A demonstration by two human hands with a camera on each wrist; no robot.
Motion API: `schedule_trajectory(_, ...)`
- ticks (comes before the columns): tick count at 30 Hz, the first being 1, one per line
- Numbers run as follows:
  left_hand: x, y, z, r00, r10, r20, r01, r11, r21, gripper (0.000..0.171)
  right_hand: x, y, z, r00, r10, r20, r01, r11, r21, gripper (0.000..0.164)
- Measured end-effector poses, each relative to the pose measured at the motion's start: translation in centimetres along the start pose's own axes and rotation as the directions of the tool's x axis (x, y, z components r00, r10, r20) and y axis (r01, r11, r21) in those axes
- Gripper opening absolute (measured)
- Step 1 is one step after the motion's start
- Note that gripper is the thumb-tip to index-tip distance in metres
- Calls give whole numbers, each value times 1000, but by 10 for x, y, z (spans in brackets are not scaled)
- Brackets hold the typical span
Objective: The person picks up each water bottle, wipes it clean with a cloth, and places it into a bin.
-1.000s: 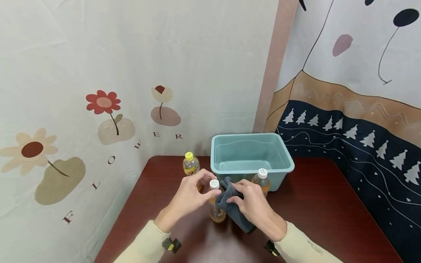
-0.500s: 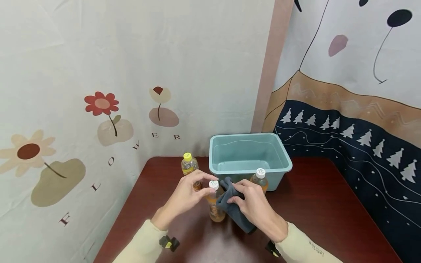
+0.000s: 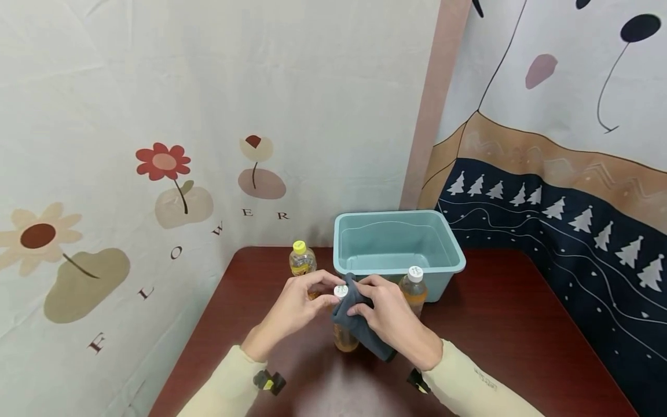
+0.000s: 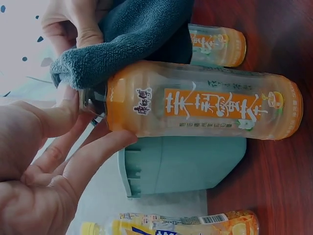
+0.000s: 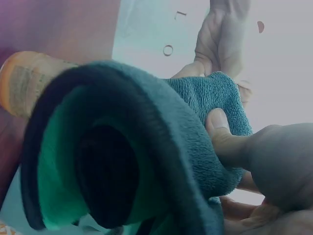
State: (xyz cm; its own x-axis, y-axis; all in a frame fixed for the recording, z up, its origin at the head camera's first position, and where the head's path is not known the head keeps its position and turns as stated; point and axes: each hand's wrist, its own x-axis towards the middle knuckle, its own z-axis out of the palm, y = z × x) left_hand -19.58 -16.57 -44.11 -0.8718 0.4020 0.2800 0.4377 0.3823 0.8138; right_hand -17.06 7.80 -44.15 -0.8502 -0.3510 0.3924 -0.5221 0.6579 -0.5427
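An upright plastic bottle of orange-labelled tea drink (image 4: 210,103) stands on the table in front of me. My left hand (image 3: 297,304) pinches its white cap (image 3: 341,291) between thumb and fingers. A dark blue-grey towelling cloth (image 3: 359,324) is gripped in my right hand (image 3: 391,307), thumb on top, as the right wrist view shows. The cloth lies against the bottle's neck and upper right side, hiding part of it, while its loose end hangs down to the right. In the left wrist view the cloth (image 4: 137,44) comes right up to the fingers at the cap.
Behind the hands sits a pale blue plastic tub (image 3: 398,271). A second white-capped bottle (image 3: 415,289) stands before its right front. To the tub's left is a yellow-capped bottle (image 3: 303,262). The dark red table (image 3: 500,324) meets a printed wall cloth (image 3: 312,116) at the back.
My right hand has moved left with the cloth, which now covers the neck and upper side of the bottle. The left hand stays at the cap.
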Motion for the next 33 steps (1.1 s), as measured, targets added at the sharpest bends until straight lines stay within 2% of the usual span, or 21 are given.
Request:
schedule_trajectory(4,-1,-1,1,1000,0,12,0,1000,8,35,0,1,3,999,-18,42,19,999,-27,40)
schedule_trajectory(11,-8,-5,4,998,44,41,-47,997,64,36,-12,16,11,998,-48,46,51,997,-53,40)
schedule_trajectory(19,-6,-10,3,996,89,3,-89,991,95,36,-18,38,28,998,-46,46,47,998,-34,33)
schedule_trajectory(25,-5,-12,3,994,109,-3,-108,988,111,36,-20,60,49,988,-93,121,97,995,-34,24)
schedule_trajectory(27,-6,-13,3,993,115,-4,-114,987,113,36,-22,76,62,980,-129,149,137,990,-45,26)
schedule_trajectory(30,-6,-13,4,993,121,-3,-120,987,105,37,-23,87,73,972,-150,183,163,985,-55,26)
schedule_trajectory(33,-4,-12,4,992,126,7,-126,988,93,37,-23,88,76,971,-111,211,126,990,-61,26)
